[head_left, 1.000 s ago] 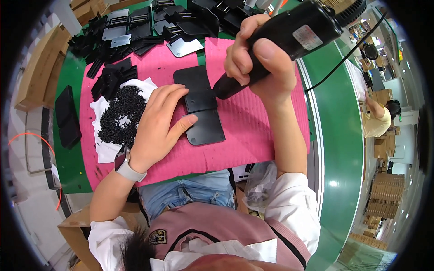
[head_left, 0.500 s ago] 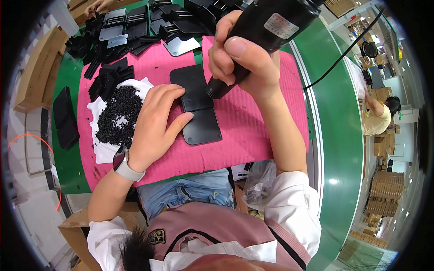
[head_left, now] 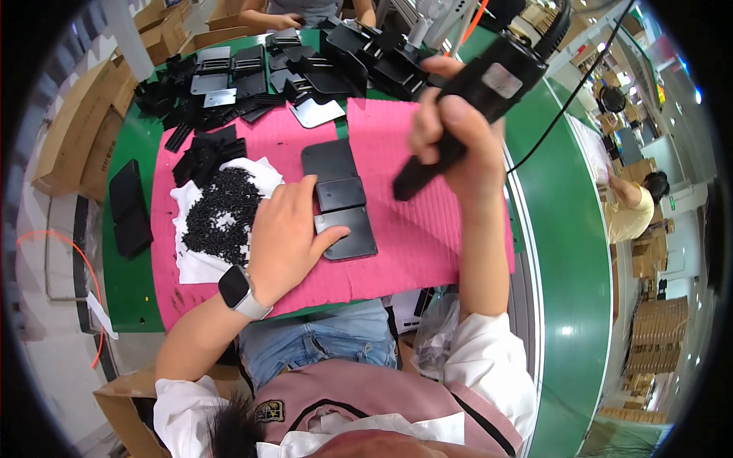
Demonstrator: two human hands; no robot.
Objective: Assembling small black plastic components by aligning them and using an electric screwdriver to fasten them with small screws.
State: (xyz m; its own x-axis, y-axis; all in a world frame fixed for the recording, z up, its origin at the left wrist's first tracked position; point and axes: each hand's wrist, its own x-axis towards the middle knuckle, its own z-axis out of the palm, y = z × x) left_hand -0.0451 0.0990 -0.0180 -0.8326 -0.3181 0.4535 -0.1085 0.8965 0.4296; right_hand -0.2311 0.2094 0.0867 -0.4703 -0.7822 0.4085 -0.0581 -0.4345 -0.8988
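My left hand [head_left: 286, 233] lies at the left side of a black hinged-looking plate [head_left: 341, 235], its fingers outstretched and thumb spread over the lower section. The plate has several sections in a row, with a narrower piece in the middle. My right hand [head_left: 462, 145] is wrapped round a black corded electric screwdriver [head_left: 508, 76], raised right of the plate. Its tip points down and left, apart from the plate, and is slightly blurred. Beside my left hand, a heap of small black screws [head_left: 221, 210] rests on a white cloth [head_left: 191, 269].
A pink ribbed mat [head_left: 412, 252] covers part of the green table [head_left: 565, 305]. Many black plates and brackets [head_left: 237, 72] are piled at the far side, where another person [head_left: 305, 11] sits. Another black part [head_left: 130, 206] lies left. The screwdriver's cord hangs at right.
The screwdriver in my right hand has moved right, away from the plate's edge. The view has tilted up, showing more of the far side. A middle piece of the plate now shows more distinctly.
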